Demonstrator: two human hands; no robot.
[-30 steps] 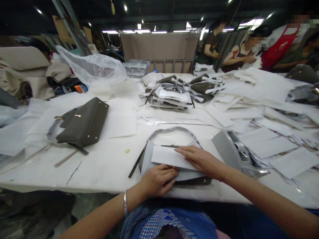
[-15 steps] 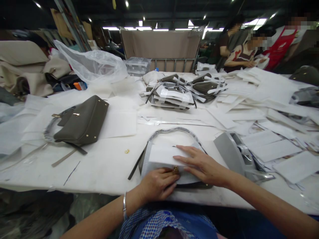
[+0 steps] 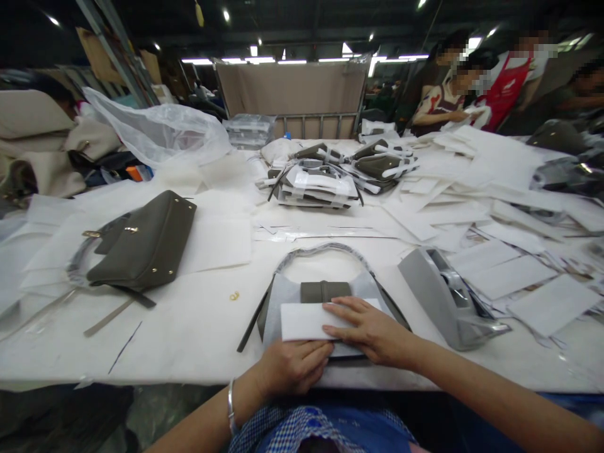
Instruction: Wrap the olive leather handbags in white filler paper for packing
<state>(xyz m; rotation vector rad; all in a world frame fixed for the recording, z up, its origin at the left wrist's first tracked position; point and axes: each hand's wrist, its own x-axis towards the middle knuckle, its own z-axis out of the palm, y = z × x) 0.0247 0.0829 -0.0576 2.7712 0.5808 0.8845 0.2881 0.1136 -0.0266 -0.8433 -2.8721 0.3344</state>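
An olive handbag (image 3: 325, 292) lies flat at the table's near edge, wrapped in grey-white foam, its wrapped handle arching away from me. A white paper sheet (image 3: 302, 321) lies across its front. My right hand (image 3: 372, 330) rests flat on that sheet, fingers stretched out. My left hand (image 3: 290, 367) lies at the bag's near edge with its fingers curled against the wrapping. A silver bangle is on my left wrist.
A second olive handbag (image 3: 141, 242) lies at the left. A grey tape dispenser (image 3: 441, 296) stands right of my hands. Wrapped bags (image 3: 321, 182) are stacked at the middle back, white sheets (image 3: 519, 214) cover the right. A small gold ring (image 3: 234, 295) lies loose. Other people work at the far right.
The white sheet has slid down toward me, uncovering the bag's olive strap tab. Both hands moved slightly nearer with it.
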